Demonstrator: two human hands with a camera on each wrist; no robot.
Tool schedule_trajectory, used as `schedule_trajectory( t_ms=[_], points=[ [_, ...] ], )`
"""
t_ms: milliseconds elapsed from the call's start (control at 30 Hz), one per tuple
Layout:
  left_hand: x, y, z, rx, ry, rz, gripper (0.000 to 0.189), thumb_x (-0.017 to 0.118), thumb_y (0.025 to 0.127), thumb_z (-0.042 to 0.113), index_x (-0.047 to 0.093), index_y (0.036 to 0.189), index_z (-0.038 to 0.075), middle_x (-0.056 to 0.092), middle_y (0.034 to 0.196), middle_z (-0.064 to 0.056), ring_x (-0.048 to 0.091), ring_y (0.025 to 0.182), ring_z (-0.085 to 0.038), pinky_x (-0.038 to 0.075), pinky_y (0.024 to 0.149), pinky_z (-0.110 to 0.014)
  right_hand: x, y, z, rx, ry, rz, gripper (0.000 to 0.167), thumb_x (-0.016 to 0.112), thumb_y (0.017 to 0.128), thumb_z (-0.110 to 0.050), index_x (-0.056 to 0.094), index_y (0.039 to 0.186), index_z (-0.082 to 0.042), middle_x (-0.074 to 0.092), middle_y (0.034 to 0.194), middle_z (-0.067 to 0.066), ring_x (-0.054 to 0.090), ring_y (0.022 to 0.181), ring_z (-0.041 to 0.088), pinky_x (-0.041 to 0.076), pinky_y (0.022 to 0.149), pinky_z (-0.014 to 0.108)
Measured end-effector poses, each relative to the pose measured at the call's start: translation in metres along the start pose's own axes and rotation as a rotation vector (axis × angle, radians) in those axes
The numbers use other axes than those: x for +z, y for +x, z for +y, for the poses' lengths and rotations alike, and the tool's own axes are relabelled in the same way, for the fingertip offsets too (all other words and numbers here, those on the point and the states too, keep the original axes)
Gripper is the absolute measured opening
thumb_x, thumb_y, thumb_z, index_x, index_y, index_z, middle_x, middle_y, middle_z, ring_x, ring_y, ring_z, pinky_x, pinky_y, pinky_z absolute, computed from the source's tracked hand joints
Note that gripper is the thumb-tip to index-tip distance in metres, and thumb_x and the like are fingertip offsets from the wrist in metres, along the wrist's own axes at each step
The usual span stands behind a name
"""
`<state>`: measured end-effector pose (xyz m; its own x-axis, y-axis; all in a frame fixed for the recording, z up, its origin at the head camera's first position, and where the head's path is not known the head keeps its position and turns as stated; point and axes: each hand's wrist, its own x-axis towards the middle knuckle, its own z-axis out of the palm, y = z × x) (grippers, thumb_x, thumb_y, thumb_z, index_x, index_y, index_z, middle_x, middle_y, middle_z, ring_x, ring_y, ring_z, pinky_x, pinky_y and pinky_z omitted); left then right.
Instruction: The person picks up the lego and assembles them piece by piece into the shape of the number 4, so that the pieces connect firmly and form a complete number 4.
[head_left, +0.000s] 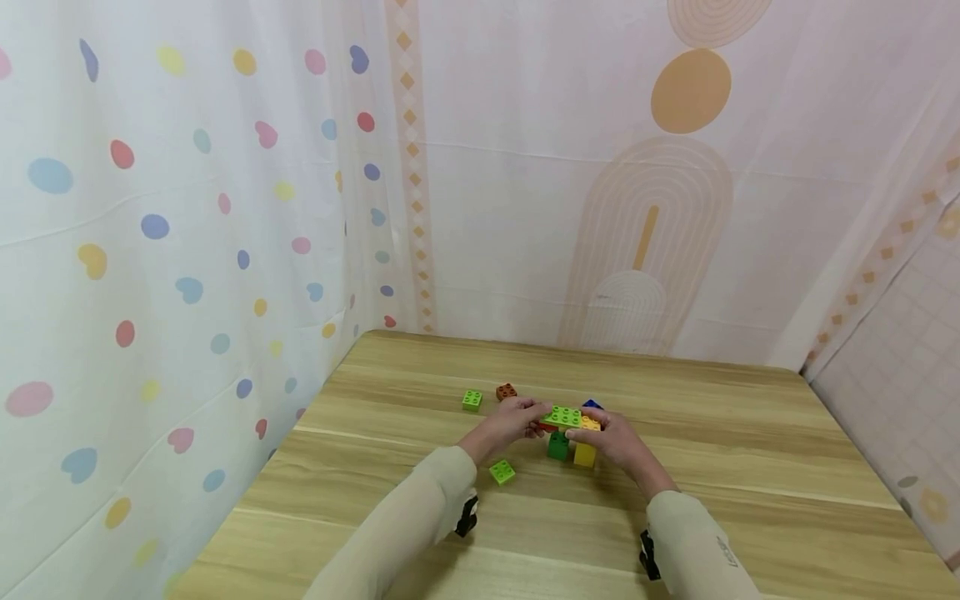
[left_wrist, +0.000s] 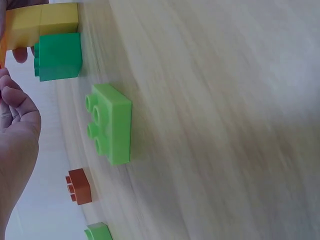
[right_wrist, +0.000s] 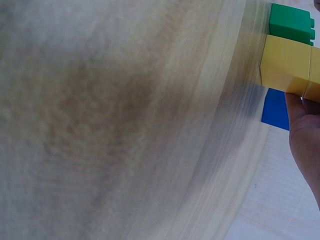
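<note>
Near the middle of the table, my left hand (head_left: 516, 418) pinches the left end of a long light green brick (head_left: 564, 416), with a red brick (head_left: 549, 427) showing under it. My right hand (head_left: 617, 438) grips the upper part of a stack of yellow bricks (right_wrist: 286, 61) at the other end, its thumb near the long brick. A dark green brick (head_left: 558, 447) stands beside the yellow stack. Whether the long brick is joined to the stack is hidden by the fingers. A blue brick (right_wrist: 275, 108) sits behind the right hand.
Left of the hands, a light green brick (head_left: 502, 472) lies nearer the body. Another small light green brick (head_left: 472, 400) and a reddish-brown brick (head_left: 506, 392) lie farther back on the wooden table (head_left: 375, 500). Patterned curtains (head_left: 495, 208) hang behind and beside the table.
</note>
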<state>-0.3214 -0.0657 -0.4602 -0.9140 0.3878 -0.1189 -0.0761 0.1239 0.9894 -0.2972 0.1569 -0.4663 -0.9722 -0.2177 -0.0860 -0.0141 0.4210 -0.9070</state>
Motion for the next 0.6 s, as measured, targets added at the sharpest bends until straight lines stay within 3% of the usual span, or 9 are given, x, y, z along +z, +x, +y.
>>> schedule_trajectory(
  t_ms=[333,600],
  points=[
    [0.0015,0.0011,0.0010,-0.006,-0.026,0.019,0.031,0.061,0.101,0.029,0.069,0.111,0.001,0.067,0.096,-0.007,0.058,0.082,-0.015,0.049,0.091,-0.044,0.0001,-0.0004,-0.0003,0.002,0.009,0.002,0.068,0.074,0.089,-0.039,0.052,0.143,-0.003,0.060,0.122,0.012,0.056,0.103,0.022,0.045,0.093,0.044],
    [0.0044,-0.0011,0.0058,-0.036,0.012,0.023,0.033,0.058,0.102,0.031,0.067,0.117,0.003,0.066,0.100,-0.008,0.059,0.083,-0.017,0.050,0.089,-0.043,0.0000,-0.0012,-0.0009,0.003,0.009,0.002,0.067,0.075,0.089,-0.040,0.053,0.143,-0.005,0.060,0.123,0.012,0.057,0.104,0.023,0.045,0.093,0.044]
  ],
)
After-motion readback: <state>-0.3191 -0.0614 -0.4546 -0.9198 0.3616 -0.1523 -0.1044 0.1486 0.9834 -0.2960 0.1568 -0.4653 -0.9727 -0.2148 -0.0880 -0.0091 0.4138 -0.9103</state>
